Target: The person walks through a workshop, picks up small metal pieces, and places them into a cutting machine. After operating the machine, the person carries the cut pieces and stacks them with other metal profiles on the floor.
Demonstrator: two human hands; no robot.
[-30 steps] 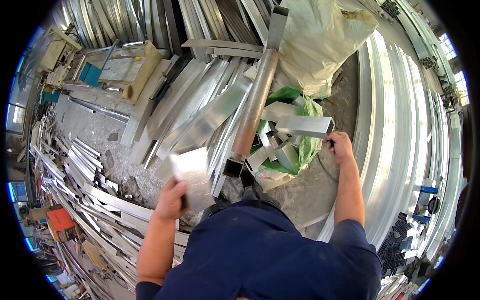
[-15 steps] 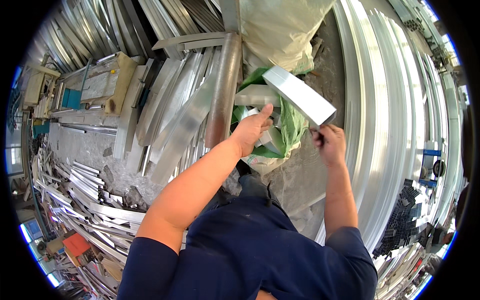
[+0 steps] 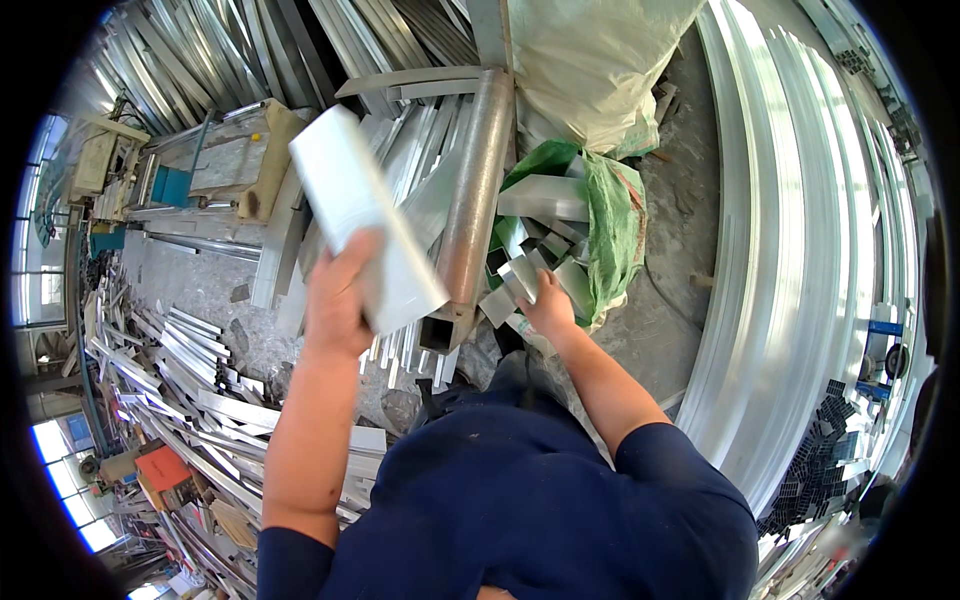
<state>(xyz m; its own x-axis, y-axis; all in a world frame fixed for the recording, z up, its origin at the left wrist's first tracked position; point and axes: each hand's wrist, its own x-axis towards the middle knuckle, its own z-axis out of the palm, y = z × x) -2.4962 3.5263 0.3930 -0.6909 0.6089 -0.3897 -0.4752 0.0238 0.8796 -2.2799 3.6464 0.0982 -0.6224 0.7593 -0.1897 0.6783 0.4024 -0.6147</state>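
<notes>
My left hand [image 3: 338, 305] is wrapped round a silver rectangular metal profile [image 3: 355, 190], slightly blurred and tilted, left of the square steel tube [image 3: 477, 180]. My right hand [image 3: 550, 306] reaches down to the mouth of a green-lined woven sack [image 3: 615, 235]. Its fingers close on a short silver metal offcut [image 3: 520, 278] at the sack's near side. Several other offcuts fill the sack, among them a wide pale piece [image 3: 550, 197] at the top.
Behind stands a large pale sack [image 3: 590, 70]. Long aluminium profiles [image 3: 780, 250] lie in a stack on the right. A machine bed [image 3: 225, 165] is at the left, with scattered metal strips [image 3: 190, 345] on the floor nearer me. Dark small profiles [image 3: 815, 460] are piled at lower right.
The rectangular profile has passed from my right hand to my left and swung over to the left side. My right hand has moved down into the sack's mouth and taken hold of an offcut.
</notes>
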